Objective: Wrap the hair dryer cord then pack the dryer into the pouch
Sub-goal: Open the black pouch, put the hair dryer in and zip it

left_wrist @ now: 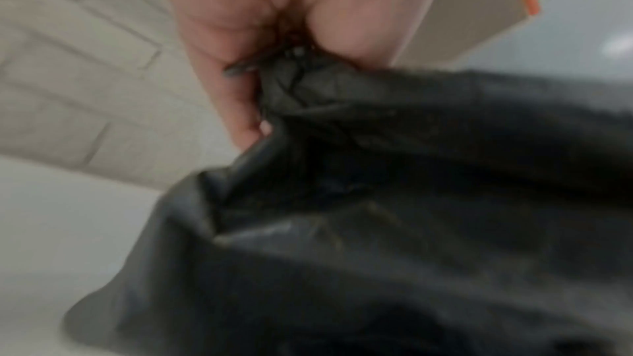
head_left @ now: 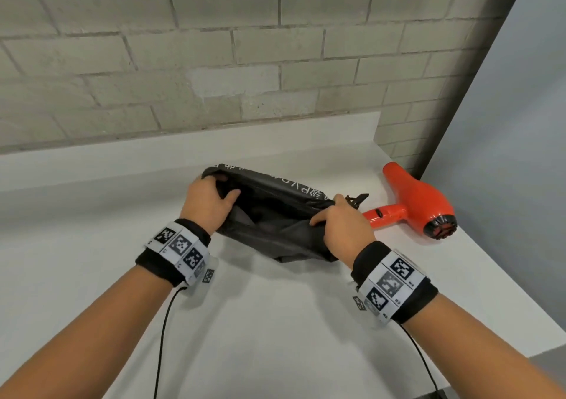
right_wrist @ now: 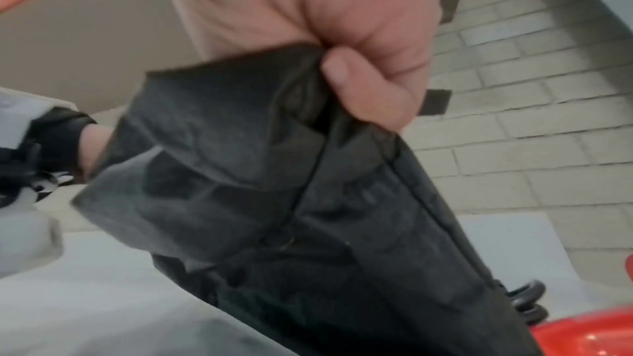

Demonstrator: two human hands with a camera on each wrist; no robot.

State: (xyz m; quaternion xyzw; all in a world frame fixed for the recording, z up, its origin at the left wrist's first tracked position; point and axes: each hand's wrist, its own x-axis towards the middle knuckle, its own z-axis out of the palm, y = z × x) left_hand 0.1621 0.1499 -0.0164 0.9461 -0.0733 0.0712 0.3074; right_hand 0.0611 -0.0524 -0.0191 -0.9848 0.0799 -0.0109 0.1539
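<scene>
A black fabric pouch with white lettering hangs between my two hands above the white counter. My left hand grips its left end, thumb tucked into the mouth. My right hand grips the right end, fingers curled over the rim. The mouth is stretched apart and shows a dark grey lining. In the wrist views the pouch bunches under the left fingers, and the pouch is pinched by the right thumb. An orange hair dryer lies on the counter to the right, handle toward the pouch. Its black cord shows as coils beside the handle.
A grey brick wall rises behind the counter's raised back edge. A plain grey panel stands at the right. The counter's right edge runs diagonally just past the dryer. Black cables trail from both wristbands.
</scene>
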